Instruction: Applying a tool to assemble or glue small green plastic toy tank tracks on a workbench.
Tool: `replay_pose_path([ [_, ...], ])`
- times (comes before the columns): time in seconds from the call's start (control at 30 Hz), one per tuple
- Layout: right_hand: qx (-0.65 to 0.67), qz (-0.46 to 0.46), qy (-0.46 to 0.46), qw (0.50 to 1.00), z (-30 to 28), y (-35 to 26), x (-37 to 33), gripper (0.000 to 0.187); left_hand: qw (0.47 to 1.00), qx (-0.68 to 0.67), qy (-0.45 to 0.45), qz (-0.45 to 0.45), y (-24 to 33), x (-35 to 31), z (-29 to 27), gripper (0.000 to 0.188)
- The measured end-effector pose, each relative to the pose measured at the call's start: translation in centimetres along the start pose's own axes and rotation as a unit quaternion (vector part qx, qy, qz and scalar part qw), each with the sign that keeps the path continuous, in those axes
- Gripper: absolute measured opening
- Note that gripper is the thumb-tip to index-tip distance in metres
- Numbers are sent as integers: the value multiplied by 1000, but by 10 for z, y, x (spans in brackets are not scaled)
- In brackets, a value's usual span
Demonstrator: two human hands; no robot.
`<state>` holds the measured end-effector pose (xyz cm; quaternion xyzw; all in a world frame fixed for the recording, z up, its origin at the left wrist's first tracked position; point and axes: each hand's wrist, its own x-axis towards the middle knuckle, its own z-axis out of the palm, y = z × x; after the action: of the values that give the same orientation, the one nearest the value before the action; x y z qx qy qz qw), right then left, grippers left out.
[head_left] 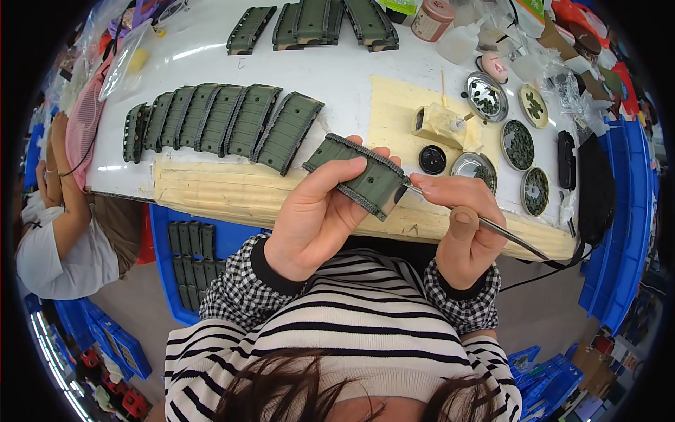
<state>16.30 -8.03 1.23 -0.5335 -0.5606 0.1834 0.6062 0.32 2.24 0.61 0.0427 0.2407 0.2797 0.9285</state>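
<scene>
In front of me, my left hand point(318, 211) grips a curved green camouflage plastic panel point(373, 181) with dark ridged edges, thumb on top and fingers beneath. My right hand point(470, 221) pinches slim metal tweezers point(508, 233). Their tip meets the right end of the panel; whether anything tiny sits in it is too small to tell. Beyond my left hand, a row of similar panels point(235, 119) leans together on the table. Across from my right hand lie round dishes of small dark green parts, such as a metal dish point(519, 145).
Tape-covered padding point(232, 188) lines the white table's point(337, 77) near edge. More panels point(308, 24) stand at the back. A block with a small pot point(444, 126) and a black round lid point(432, 160) sit right. A blue crate point(165, 257) holds dark parts below; another person point(67, 232) is at left.
</scene>
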Motion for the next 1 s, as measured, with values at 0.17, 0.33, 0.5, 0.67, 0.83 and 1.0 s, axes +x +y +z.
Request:
replay_pose_path([
  [0.17, -7, 1, 0, 1000, 0, 0, -1, 19, 1000, -1, 3, -1, 0, 0, -1, 29],
  [0.33, -32, 7, -28, 999, -3, -5, 1, 14, 1000, -2, 8, -2, -2, 0, -3, 29],
  [0.5, -46, 3, -38, 998, -3, -7, 0, 17, 999, -29, 7, -11, -3, 0, -3, 23],
  [0.67, -48, -27, -29, 998, 0, -3, -4, 16, 999, -41, 2, -13, -4, 0, -4, 23],
  [0.83, -83, -68, -52, 993, -2, -5, -3, 19, 999, -41, 7, -22, -4, -2, -5, 24],
  [1.0, -84, -83, -66, 991, -4, -4, -4, 23, 999, -38, -5, -25, -7, -2, -8, 27],
])
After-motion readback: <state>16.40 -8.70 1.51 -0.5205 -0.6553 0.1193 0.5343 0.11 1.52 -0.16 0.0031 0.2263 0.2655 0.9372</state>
